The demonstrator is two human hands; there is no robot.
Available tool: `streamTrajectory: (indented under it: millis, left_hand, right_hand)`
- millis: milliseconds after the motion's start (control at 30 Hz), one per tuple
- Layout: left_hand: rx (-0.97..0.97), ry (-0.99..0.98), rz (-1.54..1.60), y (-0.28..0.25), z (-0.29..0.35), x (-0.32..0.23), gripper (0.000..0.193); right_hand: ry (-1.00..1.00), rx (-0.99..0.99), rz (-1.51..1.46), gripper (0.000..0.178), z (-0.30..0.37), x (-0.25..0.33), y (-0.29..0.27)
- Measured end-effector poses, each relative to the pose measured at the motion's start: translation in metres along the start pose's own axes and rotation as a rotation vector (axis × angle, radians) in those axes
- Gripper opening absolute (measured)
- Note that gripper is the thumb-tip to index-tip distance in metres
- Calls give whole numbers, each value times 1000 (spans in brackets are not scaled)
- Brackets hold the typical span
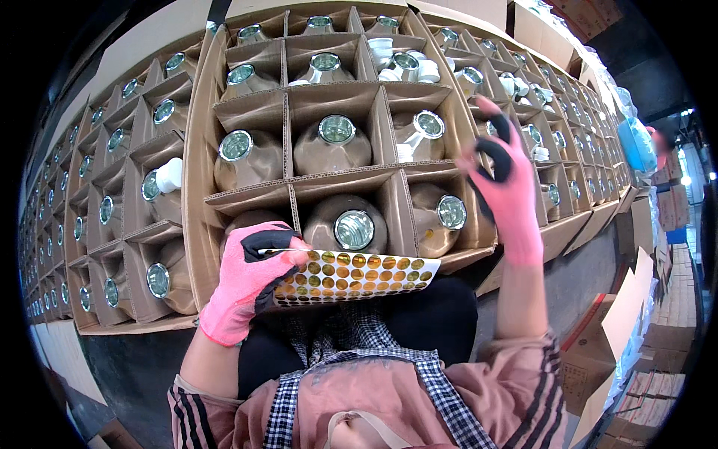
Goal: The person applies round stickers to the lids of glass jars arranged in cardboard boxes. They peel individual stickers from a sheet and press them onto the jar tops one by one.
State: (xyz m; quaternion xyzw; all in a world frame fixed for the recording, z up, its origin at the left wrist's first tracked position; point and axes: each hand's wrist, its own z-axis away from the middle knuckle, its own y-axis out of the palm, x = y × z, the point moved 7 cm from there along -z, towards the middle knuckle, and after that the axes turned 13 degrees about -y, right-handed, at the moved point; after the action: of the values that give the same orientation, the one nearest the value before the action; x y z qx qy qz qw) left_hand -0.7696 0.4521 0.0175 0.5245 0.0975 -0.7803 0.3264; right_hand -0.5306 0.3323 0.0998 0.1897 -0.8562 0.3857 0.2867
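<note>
In pink gloves with black patches and bare fingertips, both my hands are over a divided carton of glass jars. My left hand pinches the left end of a white sheet of round gold stickers, tilted above my lap. My right hand is raised over the carton's right edge, thumb and forefinger curled together, other fingers lifted. Motion blurs its fingertips, so whatever is between them cannot be made out. Just beyond the sheet, a round brownish glass jar lies in its cell with its clear mouth facing me.
Cardboard dividers separate the jars in the middle carton. More jar cartons stand on the left and others on the right. White plastic pieces lie among some jars. Flattened cardboard is at the right, near a blue bundle.
</note>
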Motion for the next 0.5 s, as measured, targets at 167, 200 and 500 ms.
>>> streamTrajectory:
  millis: [167, 200, 500]
  left_hand:
    - [34, -37, 15, 4, -1, 0, 12]
    - [40, -34, 8, 3, -1, 0, 12]
    - [69, -19, -67, 3, 2, -2, 13]
  right_hand:
    - [-220, 661, 596, 11, -30, -72, 50]
    - [-248, 733, 631, 11, -31, -78, 56]
    - [-487, 1136, 766, 5, -28, -91, 90]
